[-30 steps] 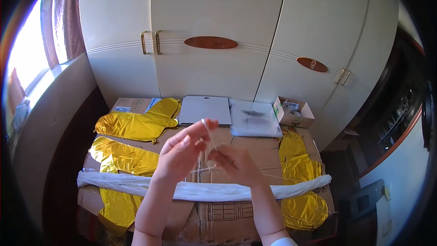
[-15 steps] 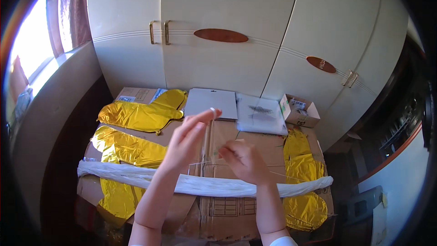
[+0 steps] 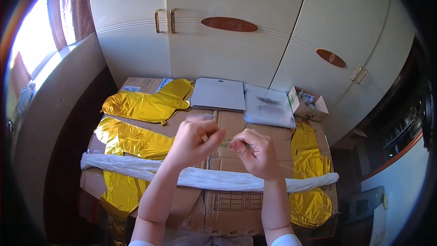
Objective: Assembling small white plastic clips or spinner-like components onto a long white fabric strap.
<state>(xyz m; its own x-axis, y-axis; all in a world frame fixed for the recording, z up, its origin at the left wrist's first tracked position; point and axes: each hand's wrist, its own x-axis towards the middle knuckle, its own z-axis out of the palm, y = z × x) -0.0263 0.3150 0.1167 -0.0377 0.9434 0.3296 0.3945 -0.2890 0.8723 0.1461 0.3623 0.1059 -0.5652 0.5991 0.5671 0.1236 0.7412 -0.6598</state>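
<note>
A long hank of white string (image 3: 223, 179) lies across the cardboard, passing under both my forearms. My left hand (image 3: 193, 143) is raised above it, its fingers curled into a loose fist; the string in its grip is mostly hidden. Facing it a short way to the right, my right hand (image 3: 258, 154) is pinched shut with thumb against fingers. A faint thin strand shows beside the right wrist. Flat gold foil balloons (image 3: 136, 141) lie left of the hands, and another gold foil balloon (image 3: 311, 159) lies on the right, partly beneath the hank.
Flattened cardboard (image 3: 227, 216) covers the work surface. Along its back are a grey flat panel (image 3: 217, 94), a clear plastic packet (image 3: 269, 109) and a small open carton (image 3: 314, 109) with packets inside. Behind rises a cream cabinet (image 3: 227, 59); a window (image 3: 34, 36) is at the left.
My left hand has gone from outstretched fingers, with string round a fingertip, to a curled fist. It came down and right, nearer my right hand. The view has shifted slightly.
</note>
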